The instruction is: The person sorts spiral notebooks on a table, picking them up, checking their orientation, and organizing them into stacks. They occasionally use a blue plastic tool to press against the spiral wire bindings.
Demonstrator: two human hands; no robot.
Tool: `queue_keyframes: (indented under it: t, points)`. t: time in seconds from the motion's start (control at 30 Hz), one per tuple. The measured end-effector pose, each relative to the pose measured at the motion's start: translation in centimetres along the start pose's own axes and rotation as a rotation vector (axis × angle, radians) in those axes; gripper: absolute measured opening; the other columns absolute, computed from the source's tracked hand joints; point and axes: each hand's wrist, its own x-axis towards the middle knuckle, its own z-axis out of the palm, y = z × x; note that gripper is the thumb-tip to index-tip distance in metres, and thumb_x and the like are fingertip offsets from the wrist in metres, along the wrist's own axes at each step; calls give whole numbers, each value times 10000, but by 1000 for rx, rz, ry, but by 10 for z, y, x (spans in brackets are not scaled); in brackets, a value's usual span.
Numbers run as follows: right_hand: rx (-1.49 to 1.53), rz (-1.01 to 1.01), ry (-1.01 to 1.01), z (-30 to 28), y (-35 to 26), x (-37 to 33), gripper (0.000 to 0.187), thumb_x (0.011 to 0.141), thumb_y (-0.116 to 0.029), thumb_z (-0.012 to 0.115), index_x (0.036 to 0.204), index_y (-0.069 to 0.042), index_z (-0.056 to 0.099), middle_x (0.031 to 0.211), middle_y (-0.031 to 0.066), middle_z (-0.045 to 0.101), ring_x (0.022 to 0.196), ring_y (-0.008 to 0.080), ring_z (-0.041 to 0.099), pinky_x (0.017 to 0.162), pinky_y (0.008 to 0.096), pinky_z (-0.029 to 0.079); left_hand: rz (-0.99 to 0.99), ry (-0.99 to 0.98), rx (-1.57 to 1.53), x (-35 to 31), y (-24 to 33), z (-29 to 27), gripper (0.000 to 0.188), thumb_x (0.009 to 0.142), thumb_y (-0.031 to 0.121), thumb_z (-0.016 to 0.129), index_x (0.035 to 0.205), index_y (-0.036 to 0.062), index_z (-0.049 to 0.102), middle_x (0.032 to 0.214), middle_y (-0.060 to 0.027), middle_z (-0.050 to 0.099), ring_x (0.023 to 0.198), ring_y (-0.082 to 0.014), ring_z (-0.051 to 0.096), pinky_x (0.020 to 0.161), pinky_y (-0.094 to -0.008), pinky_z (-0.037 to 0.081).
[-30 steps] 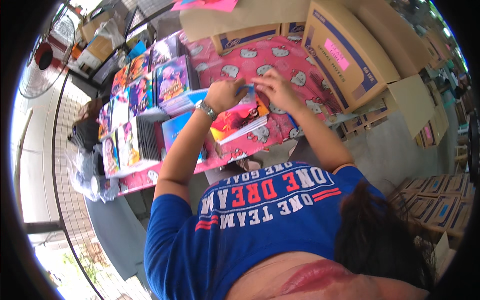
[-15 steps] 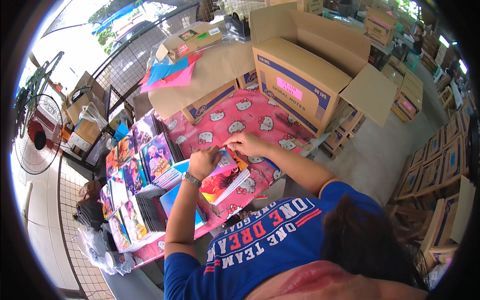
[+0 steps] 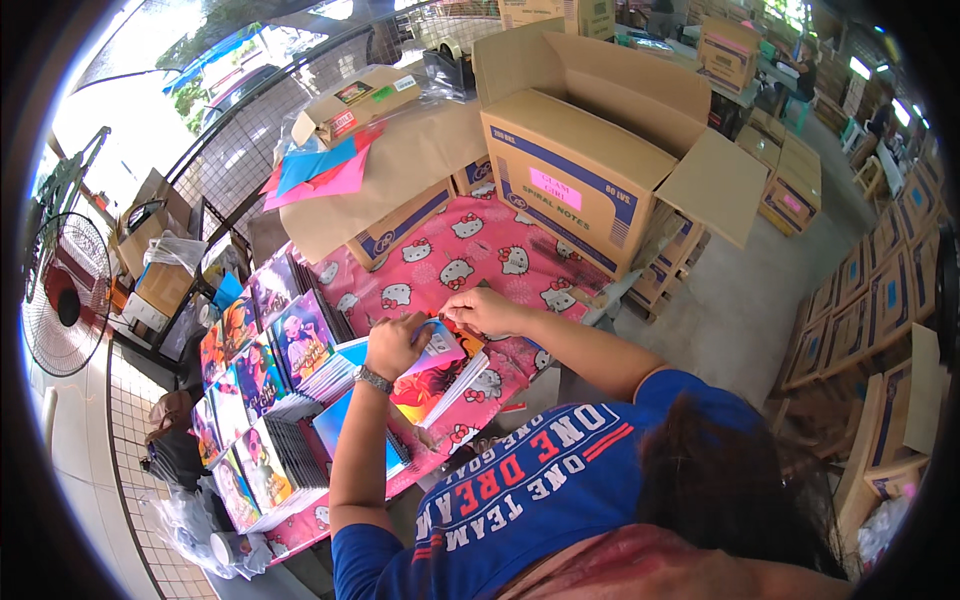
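Note:
My left hand (image 3: 394,344), with a watch at the wrist, is closed over the upper left edge of a notebook (image 3: 438,347) with a pink and purple cover. My right hand (image 3: 484,311) is closed in a pinch at the notebook's far edge, close to the left fingertips. What those fingers hold is too small to make out. Under the notebook lies a small pile of notebooks (image 3: 418,399) with orange and red picture covers. Beside my left forearm is a blue-covered notebook (image 3: 345,425) with a spiral edge.
Rows of picture-cover spiral notebooks (image 3: 265,375) fill the table's left side. A pink patterned cloth (image 3: 430,262) covers the table. Beyond stand a large carton with raised flaps (image 3: 570,185) and a paper-topped carton (image 3: 400,222) bearing coloured sheets. A fan (image 3: 68,300) stands left; stacked cartons (image 3: 870,320) stand right.
The whole view has shifted slightly, so the table and cartons sit a little further left. Both hands stay at the notebook's far edge, with only small finger movement.

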Motion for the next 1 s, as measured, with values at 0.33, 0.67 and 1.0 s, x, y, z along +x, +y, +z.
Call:
queue_keyframes:
  t: [0.33, 0.67, 1.0]
  points:
    - [119, 265, -261, -10, -14, 13, 189, 935, -175, 614, 1069, -59, 678, 886, 71, 603, 808, 180, 622, 730, 335, 495, -45, -48, -1, -2, -10, -1, 187, 881, 293, 633, 916, 109, 631, 711, -116, 638, 681, -344, 627, 692, -459, 474]
    - [-482, -480, 150, 7, -16, -5, 292, 762, -141, 731, 1052, -110, 710, 969, 61, 540, 898, 226, 599, 779, 361, 505, -13, 5, 43, -13, -8, 2, 218, 865, 310, 658, 917, 100, 639, 730, -86, 650, 719, -295, 644, 735, -421, 454]
    - [-77, -219, -14, 15, -6, -6, 218, 946, -186, 598, 1053, -12, 675, 856, 150, 664, 796, 276, 663, 721, 377, 503, 72, 70, 39, -20, -8, 7, 192, 822, 227, 695, 951, 95, 644, 812, -81, 672, 807, -288, 645, 848, -415, 432]
